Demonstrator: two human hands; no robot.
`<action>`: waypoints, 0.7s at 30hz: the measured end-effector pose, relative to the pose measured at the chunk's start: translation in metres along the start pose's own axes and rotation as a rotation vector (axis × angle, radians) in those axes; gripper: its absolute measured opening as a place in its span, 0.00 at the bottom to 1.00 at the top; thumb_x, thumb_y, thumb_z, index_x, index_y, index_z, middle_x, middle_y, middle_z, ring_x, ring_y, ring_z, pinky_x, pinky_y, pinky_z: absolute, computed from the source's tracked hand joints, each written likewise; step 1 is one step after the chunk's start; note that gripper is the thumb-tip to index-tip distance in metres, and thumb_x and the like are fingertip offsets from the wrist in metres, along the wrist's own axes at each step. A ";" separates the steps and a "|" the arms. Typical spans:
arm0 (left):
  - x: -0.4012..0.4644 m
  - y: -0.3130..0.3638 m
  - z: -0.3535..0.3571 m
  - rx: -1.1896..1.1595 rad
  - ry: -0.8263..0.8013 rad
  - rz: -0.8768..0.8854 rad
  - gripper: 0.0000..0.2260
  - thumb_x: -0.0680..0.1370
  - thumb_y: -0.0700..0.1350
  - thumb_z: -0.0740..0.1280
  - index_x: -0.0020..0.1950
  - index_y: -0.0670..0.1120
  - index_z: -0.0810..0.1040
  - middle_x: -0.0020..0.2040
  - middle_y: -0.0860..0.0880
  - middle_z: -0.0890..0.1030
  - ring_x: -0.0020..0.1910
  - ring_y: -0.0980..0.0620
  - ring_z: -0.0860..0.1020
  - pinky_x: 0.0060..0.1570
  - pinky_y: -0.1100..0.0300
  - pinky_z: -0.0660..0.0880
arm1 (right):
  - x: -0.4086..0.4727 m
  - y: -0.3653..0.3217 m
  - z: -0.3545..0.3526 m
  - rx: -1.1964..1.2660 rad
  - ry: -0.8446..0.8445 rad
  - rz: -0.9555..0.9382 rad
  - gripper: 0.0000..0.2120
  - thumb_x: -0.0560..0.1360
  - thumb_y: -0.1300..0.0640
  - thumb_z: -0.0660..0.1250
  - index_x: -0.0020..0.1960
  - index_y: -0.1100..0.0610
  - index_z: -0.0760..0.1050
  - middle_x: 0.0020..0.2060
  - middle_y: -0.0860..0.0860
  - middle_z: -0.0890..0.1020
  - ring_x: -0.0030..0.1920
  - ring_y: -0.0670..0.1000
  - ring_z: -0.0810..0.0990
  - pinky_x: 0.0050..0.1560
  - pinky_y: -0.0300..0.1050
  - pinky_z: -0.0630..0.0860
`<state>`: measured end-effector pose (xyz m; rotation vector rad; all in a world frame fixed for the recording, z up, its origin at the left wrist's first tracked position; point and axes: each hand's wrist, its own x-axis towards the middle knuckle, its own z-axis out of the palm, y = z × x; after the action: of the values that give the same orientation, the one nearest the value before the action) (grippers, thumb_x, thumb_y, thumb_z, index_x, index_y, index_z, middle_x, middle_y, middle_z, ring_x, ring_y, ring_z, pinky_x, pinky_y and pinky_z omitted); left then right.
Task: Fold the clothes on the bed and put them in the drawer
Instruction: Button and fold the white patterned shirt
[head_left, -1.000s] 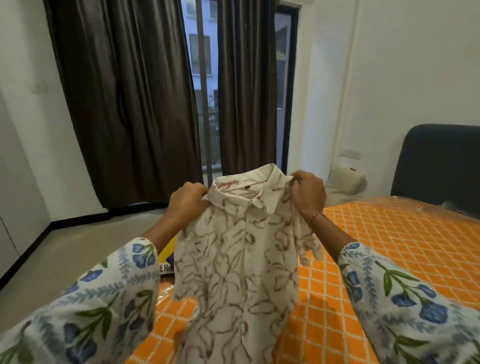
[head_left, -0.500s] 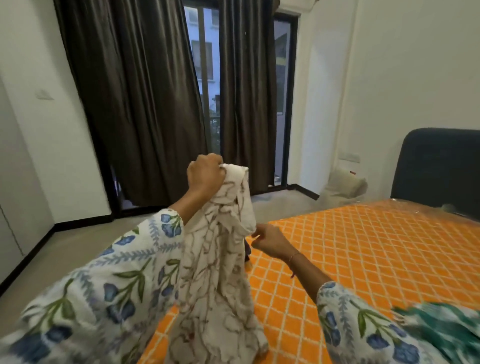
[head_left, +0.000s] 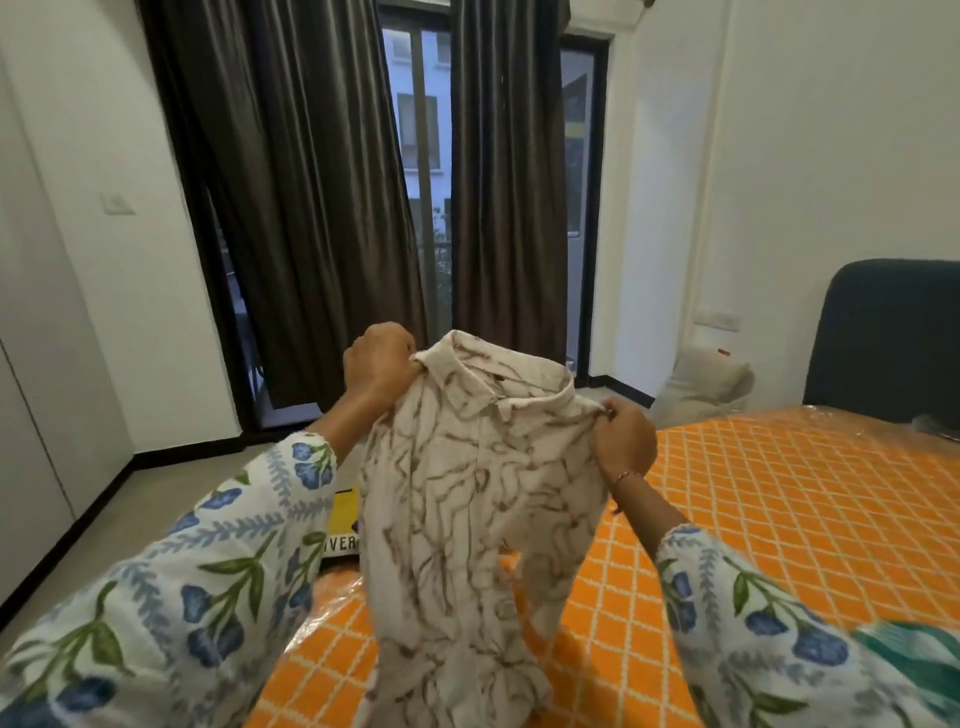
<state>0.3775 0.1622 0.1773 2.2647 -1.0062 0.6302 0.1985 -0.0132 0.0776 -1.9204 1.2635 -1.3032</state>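
A cream shirt (head_left: 467, 499) with a brown line print hangs in the air above the corner of the bed (head_left: 779, 519), collar up. My left hand (head_left: 378, 358) grips its left shoulder beside the collar. My right hand (head_left: 623, 441) pinches the right shoulder seam. The lower part of the shirt trails down onto the orange checked bed cover. No drawer is in view.
A green patterned garment (head_left: 914, 654) lies on the bed at the lower right. A dark headboard (head_left: 883, 343) stands at the right, with a white bag (head_left: 701, 384) on the floor beside it. Dark curtains (head_left: 291, 197) cover the window ahead. A yellow box (head_left: 345, 525) sits past the bed corner.
My right hand had let go and dropped to the bed while the left held the bunched shirt up; now it has taken the right shoulder again and the shirt is spread between both hands.
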 end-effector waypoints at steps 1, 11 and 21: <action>0.000 -0.002 0.003 -0.002 -0.037 0.009 0.10 0.75 0.47 0.67 0.35 0.45 0.77 0.38 0.46 0.78 0.40 0.44 0.77 0.38 0.57 0.67 | 0.014 -0.007 -0.010 -0.041 0.025 -0.056 0.13 0.77 0.64 0.58 0.54 0.59 0.80 0.51 0.62 0.81 0.52 0.64 0.77 0.44 0.49 0.71; 0.007 0.037 0.030 0.232 -0.218 -0.011 0.10 0.78 0.38 0.60 0.57 0.41 0.75 0.58 0.40 0.77 0.57 0.40 0.76 0.49 0.51 0.72 | 0.082 -0.046 -0.073 -0.325 0.060 -0.282 0.13 0.77 0.66 0.53 0.52 0.61 0.76 0.49 0.60 0.80 0.51 0.62 0.77 0.41 0.46 0.66; 0.047 0.059 0.048 -0.491 -0.413 -0.324 0.13 0.79 0.41 0.56 0.51 0.39 0.79 0.49 0.38 0.82 0.43 0.39 0.82 0.44 0.46 0.81 | 0.107 -0.028 -0.112 -0.466 -0.050 -0.368 0.07 0.73 0.69 0.60 0.42 0.65 0.77 0.44 0.65 0.80 0.45 0.64 0.78 0.37 0.46 0.66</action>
<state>0.3688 0.0738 0.1896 2.0719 -0.8292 -0.2161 0.1209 -0.0850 0.1944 -2.5954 1.3171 -1.1870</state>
